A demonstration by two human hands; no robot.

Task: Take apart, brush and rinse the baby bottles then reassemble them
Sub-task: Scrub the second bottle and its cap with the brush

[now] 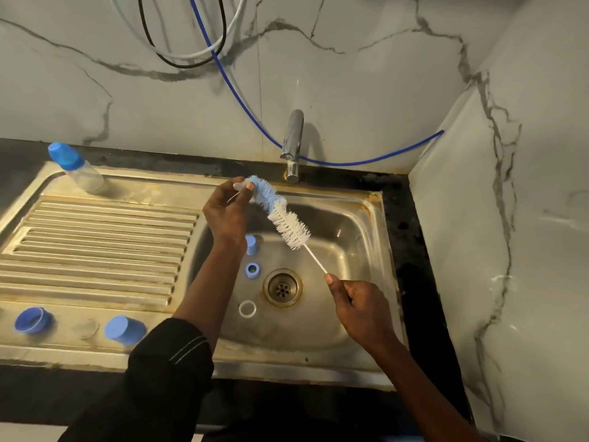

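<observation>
Roughly midway, I'd say: left hand (228, 212) pinches what looks like a clear teat (241, 186) against the brush (280, 216) tip over the sink (350, 224), while right hand (357, 306) grips the wire handle. Blue caps (124, 330) and rings (252, 269) lie loose, and one bottle (79, 170) on the drainboard has its cap on, so rinsing and reassembly are left.

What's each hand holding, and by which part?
Right hand grips the bottle brush by its thin handle's end. Left hand pinches a small clear piece, likely a teat, at the brush's blue tip.
</observation>
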